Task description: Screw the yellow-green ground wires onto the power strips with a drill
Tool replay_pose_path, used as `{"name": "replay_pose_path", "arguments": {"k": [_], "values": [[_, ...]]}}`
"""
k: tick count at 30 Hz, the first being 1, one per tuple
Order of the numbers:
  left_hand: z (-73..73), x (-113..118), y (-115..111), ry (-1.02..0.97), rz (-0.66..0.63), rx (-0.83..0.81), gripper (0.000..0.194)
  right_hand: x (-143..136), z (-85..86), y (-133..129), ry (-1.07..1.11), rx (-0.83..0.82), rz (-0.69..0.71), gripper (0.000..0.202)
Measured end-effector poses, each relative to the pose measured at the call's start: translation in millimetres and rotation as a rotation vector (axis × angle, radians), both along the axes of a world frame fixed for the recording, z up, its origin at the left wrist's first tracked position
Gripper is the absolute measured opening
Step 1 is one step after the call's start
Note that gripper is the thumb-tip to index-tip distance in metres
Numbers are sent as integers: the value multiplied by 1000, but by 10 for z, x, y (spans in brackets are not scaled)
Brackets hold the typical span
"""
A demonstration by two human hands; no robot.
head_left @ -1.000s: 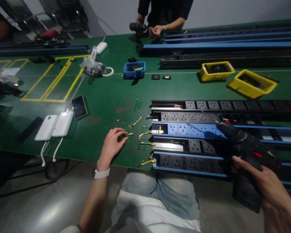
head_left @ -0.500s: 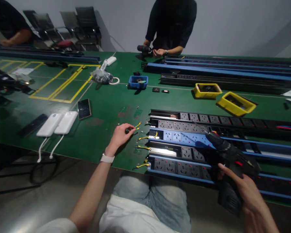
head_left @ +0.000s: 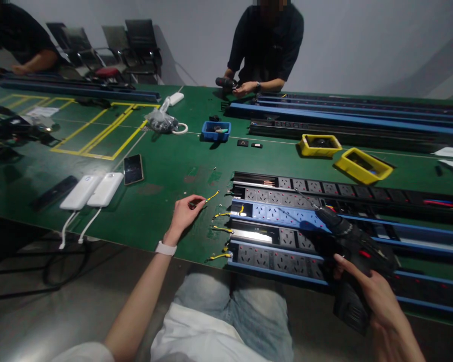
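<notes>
Between the thumb and fingertips of my left hand (head_left: 184, 215) is one end of a short yellow wire (head_left: 213, 196); its other end points right, just above the table. My right hand (head_left: 377, 296) is wrapped round a black power drill (head_left: 357, 246), whose long thin bit reaches up and left over the socket strips. Several black and blue power strips (head_left: 275, 211) lie side by side in front of me. Short yellow wires (head_left: 222, 229) stick out from the left ends of some strips.
On the green table (head_left: 166, 166) stand a blue bin (head_left: 216, 131) and two yellow bins (head_left: 320, 146). Two white power banks (head_left: 104, 190) and a phone (head_left: 133, 169) lie at left. Across the table a person (head_left: 266, 50) holds another drill; a second person sits far left.
My left hand has shifted slightly left with the yellow wire, whose length shows more clearly. The drill in my right hand stays over the strips. The view has tilted a little.
</notes>
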State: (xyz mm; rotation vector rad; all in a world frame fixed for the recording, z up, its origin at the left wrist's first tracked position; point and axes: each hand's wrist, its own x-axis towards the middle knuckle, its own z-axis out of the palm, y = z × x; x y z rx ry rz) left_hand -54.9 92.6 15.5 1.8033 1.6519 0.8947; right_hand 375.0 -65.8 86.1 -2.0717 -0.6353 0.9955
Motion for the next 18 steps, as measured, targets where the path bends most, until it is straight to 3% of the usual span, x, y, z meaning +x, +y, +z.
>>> {"name": "replay_pose_path", "arguments": {"k": [4,8,12,14,18], "values": [[-61,-38,-29,277,3,147,18,-19,30,1,98,-79,-47,47],[-38,46,-15,332,16,221,18,-87,70,2,61,-53,-73,47],[-2,222,145,345,-84,207,26,-56,38,-4,43,-47,-44,48],[-14,303,245,381,-56,172,29,-7,5,-6,25,-63,-16,50],[-61,371,402,436,-22,131,18,56,-42,-11,16,-59,11,50]]}}
